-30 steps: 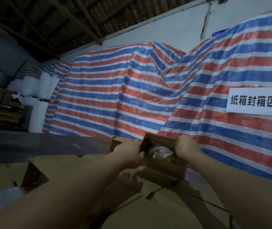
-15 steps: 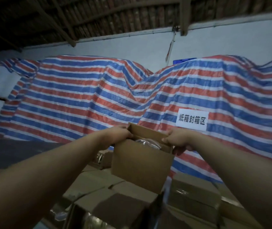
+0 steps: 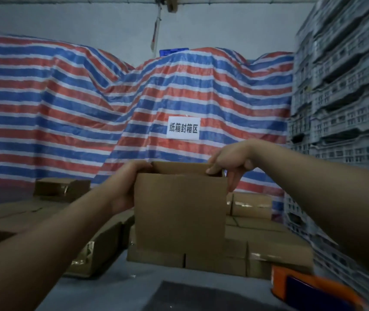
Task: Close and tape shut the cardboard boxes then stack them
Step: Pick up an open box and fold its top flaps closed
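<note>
An open brown cardboard box [image 3: 180,214] is held up in front of me, its near flap standing upright and hiding the inside. My left hand [image 3: 125,187] grips the box's left side and top corner. My right hand [image 3: 230,164] pinches the top right edge from above. Taped brown boxes [image 3: 269,252] lie packed together below and behind it. An orange tape dispenser [image 3: 309,290] sits at the lower right.
A grey table surface [image 3: 116,288] with a dark mat [image 3: 201,297] lies below. More cardboard boxes [image 3: 62,187] sit at the left. White plastic crates [image 3: 345,90] are stacked at the right. A striped tarpaulin [image 3: 89,108] with a paper sign [image 3: 183,128] covers the back.
The box has come nearer and lower over the packed boxes, both hands still on it. My view has swung right, bringing the crates and tape dispenser into sight.
</note>
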